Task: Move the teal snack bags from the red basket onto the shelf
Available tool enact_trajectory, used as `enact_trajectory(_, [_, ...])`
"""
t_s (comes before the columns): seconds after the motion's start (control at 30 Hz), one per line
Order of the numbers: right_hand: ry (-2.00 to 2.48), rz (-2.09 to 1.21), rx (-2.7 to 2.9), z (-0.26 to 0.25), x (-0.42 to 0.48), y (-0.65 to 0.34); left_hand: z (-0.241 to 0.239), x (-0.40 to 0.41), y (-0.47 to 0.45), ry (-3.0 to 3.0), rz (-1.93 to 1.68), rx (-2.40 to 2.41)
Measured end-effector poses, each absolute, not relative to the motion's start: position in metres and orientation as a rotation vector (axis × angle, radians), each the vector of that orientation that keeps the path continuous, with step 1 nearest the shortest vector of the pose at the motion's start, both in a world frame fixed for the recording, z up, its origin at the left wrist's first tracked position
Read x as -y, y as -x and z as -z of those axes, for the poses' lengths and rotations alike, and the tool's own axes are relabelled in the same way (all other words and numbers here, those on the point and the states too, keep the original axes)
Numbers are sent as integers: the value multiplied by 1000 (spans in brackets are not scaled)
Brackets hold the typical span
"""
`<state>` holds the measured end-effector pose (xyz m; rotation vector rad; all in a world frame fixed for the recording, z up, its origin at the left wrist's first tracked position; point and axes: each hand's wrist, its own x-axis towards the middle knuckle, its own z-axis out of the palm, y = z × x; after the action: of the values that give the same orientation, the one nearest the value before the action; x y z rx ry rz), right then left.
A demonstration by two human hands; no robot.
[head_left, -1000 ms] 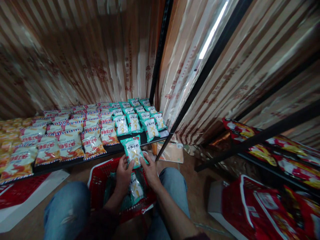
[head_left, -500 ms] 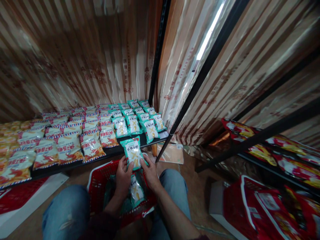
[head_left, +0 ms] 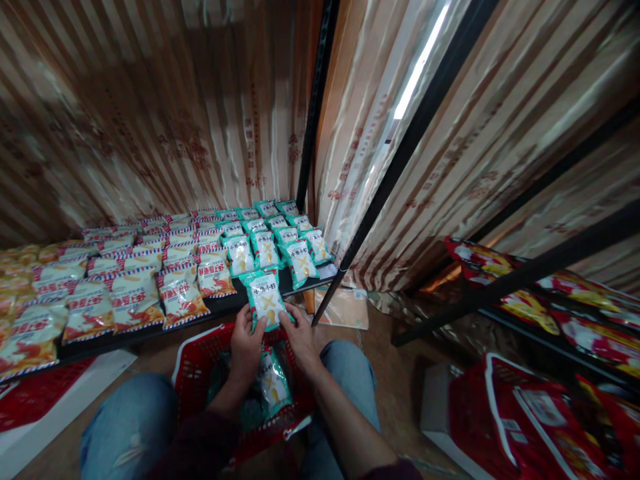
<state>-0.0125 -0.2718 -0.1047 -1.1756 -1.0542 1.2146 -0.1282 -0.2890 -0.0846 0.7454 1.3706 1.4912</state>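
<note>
Between my two hands is a teal-and-white snack bag (head_left: 266,300), its printed front facing me. My left hand (head_left: 246,343) grips its lower left side, and my right hand (head_left: 299,339) pinches the lower right corner. The bag is at the front edge of the black shelf (head_left: 230,308), close to the row of matching teal bags (head_left: 265,249). Below my forearms a red basket (head_left: 193,360) stands between my knees. More teal bags lie inside it, one snack bag (head_left: 273,380) showing its front; my left arm hides part of the rest.
White-and-orange snack bags (head_left: 135,300) fill the shelf's left side in rows. A slanting black post (head_left: 380,190) rises just right of my hands. Further right are red-and-yellow packets (head_left: 520,303) on another shelf and a basket of red packages (head_left: 530,413). Striped curtain (head_left: 200,120) hangs behind.
Both hands have moved the held bag slightly up and forward, nearer the row of teal bags. The bags on the shelf look unchanged.
</note>
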Motion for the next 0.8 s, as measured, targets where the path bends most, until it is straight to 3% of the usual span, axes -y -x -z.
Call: enact_trajectory(0.8, [1195, -1108, 1091, 113, 237, 12, 93, 255, 127, -857, -1591, -1433])
